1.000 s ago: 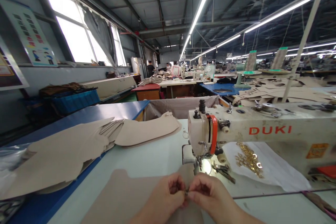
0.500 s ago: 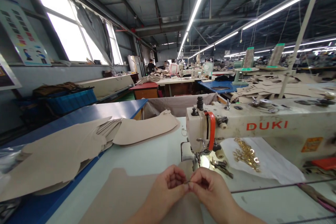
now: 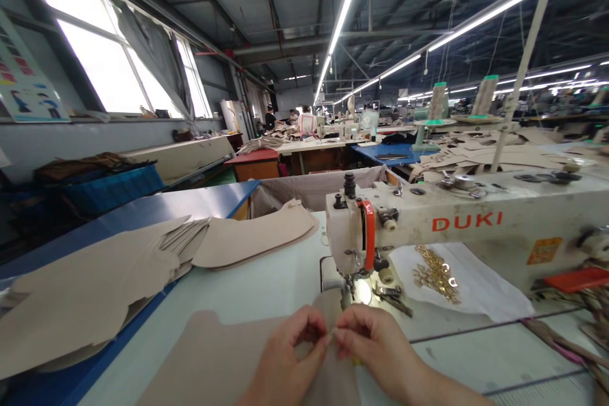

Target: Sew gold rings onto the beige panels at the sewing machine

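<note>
My left hand (image 3: 295, 350) and my right hand (image 3: 375, 346) meet fingertip to fingertip just in front of the sewing machine (image 3: 413, 222). Both are closed in a pinch. Between the fingertips is a tiny item, too small and too covered to name. Under the hands lies a beige fabric piece (image 3: 228, 355), flat on the pale table (image 3: 252, 292), its narrow part reaching toward the lit needle area. Right of the needle, a heap of gold-coloured metal rings (image 3: 435, 276) rests on a white sheet (image 3: 490, 285).
Stacked beige cut pieces (image 3: 95, 279) lie at left on a blue table (image 3: 157, 209), and another stack (image 3: 257, 235) sits behind the machine table's near area. Thread cones (image 3: 436, 103) stand at the back right. A person (image 3: 270, 119) is far off.
The view has turned slightly right, so everything sits further left. Both hands still pinch at the same spot by the machine, their fingertips shifted slightly, and a pale bit now shows between them.
</note>
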`<state>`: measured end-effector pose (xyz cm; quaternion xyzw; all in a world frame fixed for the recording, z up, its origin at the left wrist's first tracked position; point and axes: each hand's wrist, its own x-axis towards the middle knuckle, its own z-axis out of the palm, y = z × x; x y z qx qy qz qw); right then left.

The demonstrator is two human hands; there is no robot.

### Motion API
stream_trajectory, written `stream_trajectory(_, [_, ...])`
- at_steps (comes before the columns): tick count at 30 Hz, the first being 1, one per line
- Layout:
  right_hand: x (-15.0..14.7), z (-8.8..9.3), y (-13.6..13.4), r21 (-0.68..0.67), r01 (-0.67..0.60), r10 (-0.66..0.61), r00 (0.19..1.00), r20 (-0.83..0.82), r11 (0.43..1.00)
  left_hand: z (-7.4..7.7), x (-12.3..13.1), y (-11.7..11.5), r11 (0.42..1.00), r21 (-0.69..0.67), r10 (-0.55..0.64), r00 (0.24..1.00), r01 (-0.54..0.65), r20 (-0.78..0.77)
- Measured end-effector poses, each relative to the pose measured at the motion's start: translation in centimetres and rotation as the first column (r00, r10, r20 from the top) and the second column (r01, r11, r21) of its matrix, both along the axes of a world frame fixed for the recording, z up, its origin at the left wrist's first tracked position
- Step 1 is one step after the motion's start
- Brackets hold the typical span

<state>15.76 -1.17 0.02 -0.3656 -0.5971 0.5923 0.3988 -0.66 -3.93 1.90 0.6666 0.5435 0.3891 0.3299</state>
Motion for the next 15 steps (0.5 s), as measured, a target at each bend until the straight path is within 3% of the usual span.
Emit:
stream_trajectory(5, [0.20, 0.38, -0.19, 0.042, 0.045, -0.046, 0.999, 0.028, 0.998, 0.10, -0.08, 0.31, 0.999, -0.027, -0.034, 0.999, 0.034, 0.026])
stream_trajectory(15, [0.70, 0.28, -0.03, 0.066, 0.084, -0.084, 0.996, 0.002, 0.994, 0.59, 0.08, 0.24, 0.999, 0.046, 0.003, 0.984, 0.005, -0.179])
